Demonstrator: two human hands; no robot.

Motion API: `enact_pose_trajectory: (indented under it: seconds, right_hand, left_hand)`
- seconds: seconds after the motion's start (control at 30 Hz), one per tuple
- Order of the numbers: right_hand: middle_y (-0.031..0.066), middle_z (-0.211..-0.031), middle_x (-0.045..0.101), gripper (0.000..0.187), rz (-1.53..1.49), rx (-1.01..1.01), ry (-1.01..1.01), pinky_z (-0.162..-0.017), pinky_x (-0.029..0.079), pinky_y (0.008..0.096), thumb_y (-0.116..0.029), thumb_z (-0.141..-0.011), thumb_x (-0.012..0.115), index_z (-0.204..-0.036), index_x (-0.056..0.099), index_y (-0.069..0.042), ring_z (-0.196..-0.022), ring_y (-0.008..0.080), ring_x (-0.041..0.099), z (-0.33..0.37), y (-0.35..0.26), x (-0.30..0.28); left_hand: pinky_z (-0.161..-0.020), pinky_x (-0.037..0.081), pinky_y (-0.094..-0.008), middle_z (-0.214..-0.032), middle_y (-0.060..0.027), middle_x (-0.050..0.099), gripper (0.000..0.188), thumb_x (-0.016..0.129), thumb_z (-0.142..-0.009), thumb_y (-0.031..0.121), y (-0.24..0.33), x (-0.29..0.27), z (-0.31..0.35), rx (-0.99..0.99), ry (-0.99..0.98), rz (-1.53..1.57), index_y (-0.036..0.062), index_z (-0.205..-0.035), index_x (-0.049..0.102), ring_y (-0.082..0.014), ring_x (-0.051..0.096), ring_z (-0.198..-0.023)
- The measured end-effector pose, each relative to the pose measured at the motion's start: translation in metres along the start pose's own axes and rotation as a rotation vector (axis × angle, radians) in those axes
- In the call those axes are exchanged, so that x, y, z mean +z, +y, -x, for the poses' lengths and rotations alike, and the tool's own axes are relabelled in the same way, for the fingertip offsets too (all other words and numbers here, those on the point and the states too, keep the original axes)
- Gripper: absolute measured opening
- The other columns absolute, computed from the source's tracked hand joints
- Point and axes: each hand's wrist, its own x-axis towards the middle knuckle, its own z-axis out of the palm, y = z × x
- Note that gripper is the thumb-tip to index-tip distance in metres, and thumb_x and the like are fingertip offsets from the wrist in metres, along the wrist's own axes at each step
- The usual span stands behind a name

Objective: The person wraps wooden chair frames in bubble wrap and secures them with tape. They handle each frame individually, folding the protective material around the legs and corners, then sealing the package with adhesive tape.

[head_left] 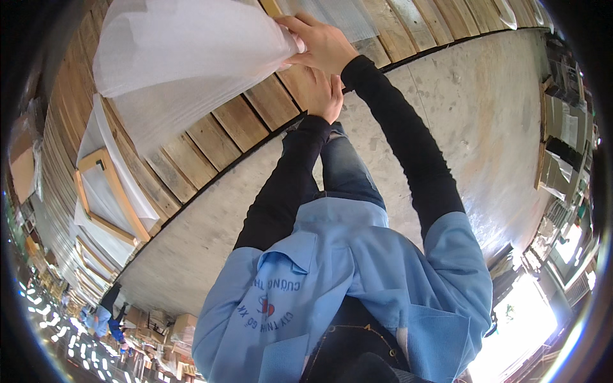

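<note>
A large white, translucent foam sheet [191, 48] is lifted in a curved fold over the slatted wooden table. My right hand [325, 46] grips the sheet's right end, thumb and fingers closed round the gathered edge. Just below it, close to the table's near edge, my left hand [324, 99] has its thumb apart from the other fingers. Those fingers reach up toward the sheet, and their tips are partly hidden. Beyond the sheet, beside my right hand, the end of a light wooden bar [270, 7] shows.
Wooden slats [246, 124] with gaps form the table. To the left, a wooden frame [131, 191] lies on another white sheet, with more frames beyond. Concrete floor [440, 83] stretches right toward stacked boxes [562, 137]. Another person [99, 319] is at the far lower left.
</note>
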Motion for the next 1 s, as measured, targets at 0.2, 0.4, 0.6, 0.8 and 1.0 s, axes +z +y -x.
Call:
enact_pose_trajectory:
  seconds: [0.2, 0.4, 0.6, 0.8, 1.0]
  right_hand:
    - [0.0128, -0.112, 0.071, 0.085, -0.202, -0.087, -0.12, -0.085, 0.056, 0.0449, -0.043, -0.069, 0.088, -0.142, 0.049, -0.023, -0.097, 0.0378, 0.07, -0.022, 0.03, -0.011]
    - [0.0109, -0.114, 0.07, 0.077, -0.278, -0.092, -0.177, -0.084, 0.056, 0.0455, -0.043, -0.072, 0.085, -0.137, 0.051, -0.018, -0.099, 0.0363, 0.069, -0.016, 0.047, -0.027]
    - [0.0141, -0.113, 0.068, 0.076, -0.256, -0.134, -0.295, -0.082, 0.056, 0.0452, -0.052, -0.069, 0.085, -0.126, 0.053, -0.015, -0.104, 0.0366, 0.067, -0.032, 0.044, -0.036]
    - [0.0149, -0.129, 0.062, 0.092, -0.502, -0.131, -0.229, -0.088, 0.055, 0.0471, -0.04, -0.064, 0.089, -0.14, 0.043, -0.014, -0.113, 0.0368, 0.063, -0.025, 0.06, -0.008]
    - [0.0195, -0.143, 0.046, 0.107, -0.552, 0.201, 0.33, -0.105, 0.046, 0.0457, -0.036, -0.059, 0.096, -0.143, 0.037, -0.006, -0.132, 0.0373, 0.046, 0.037, 0.058, 0.01]
  left_hand:
    - [-0.111, 0.042, -0.0463, -0.153, -0.0325, 0.04, 0.054, 0.057, -0.102, 0.012, -0.02, -0.062, 0.036, -0.131, -0.099, 0.373, -0.002, -0.15, 0.039, -0.0395, 0.046, -0.14]
    - [-0.096, 0.051, -0.0403, -0.134, -0.0168, 0.054, 0.053, 0.076, -0.091, 0.029, -0.009, -0.146, -0.032, -0.05, -0.211, -0.273, 0.0018, -0.132, 0.055, -0.0241, 0.055, -0.121]
    - [-0.101, 0.047, -0.0413, -0.13, -0.0136, 0.06, 0.059, 0.072, -0.092, 0.038, 0.019, -0.135, -0.144, -0.406, -0.551, -0.278, 0.006, -0.137, 0.051, -0.0299, 0.056, -0.123]
    - [-0.116, 0.035, -0.0382, -0.153, -0.0143, 0.043, 0.085, 0.078, -0.087, 0.021, 0.026, -0.134, -0.112, -0.029, -0.354, -0.282, 0.0052, -0.155, 0.031, -0.0277, 0.043, -0.139]
    - [-0.113, 0.038, -0.04, -0.146, -0.0167, 0.05, 0.072, 0.078, -0.088, 0.011, 0.04, -0.123, -0.107, -0.093, -0.255, -0.32, -0.0009, -0.148, 0.04, -0.0291, 0.05, -0.131]
